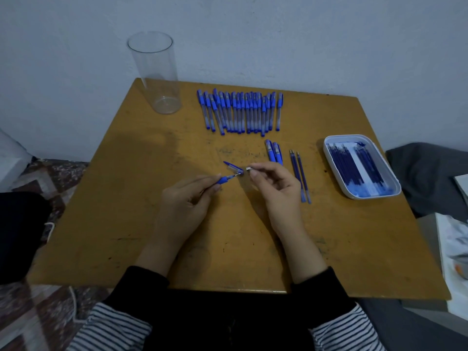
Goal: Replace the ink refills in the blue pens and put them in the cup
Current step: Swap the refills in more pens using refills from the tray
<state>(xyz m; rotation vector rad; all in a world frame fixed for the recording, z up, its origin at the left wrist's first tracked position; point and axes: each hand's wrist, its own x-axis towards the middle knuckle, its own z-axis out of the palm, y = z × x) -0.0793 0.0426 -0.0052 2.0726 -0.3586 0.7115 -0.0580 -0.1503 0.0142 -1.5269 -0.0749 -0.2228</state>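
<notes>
A pale, blue-grey plastered wall closes off the room behind a scuffed ochre wooden table, its top marked with dark scratches and stains. A patterned rug covers the floor to the left, and a grey cloth is heaped beside the table's right edge.

At the table's far left corner a tall clear plastic cup stands upright with no pens in it. Along the far edge, to the right of the cup, lies a row of capped blue pens (side by side, caps pointing away from the person). A white tray near the right edge holds dark blue ink refills.

The left hand has its thumb and fingers curled round a pen barrel, gripping it by the blue grip with the refill point sticking out toward the right. The right hand pinches a small metal tip between thumb and forefinger, just apart from the barrel's end. Both wrists show black cuffs over striped sleeves.

Three more blue pens lie just beyond the right hand, two loose refills lie to its right, and a clear pen cap with a blue clip rests on the table between the hands.
</notes>
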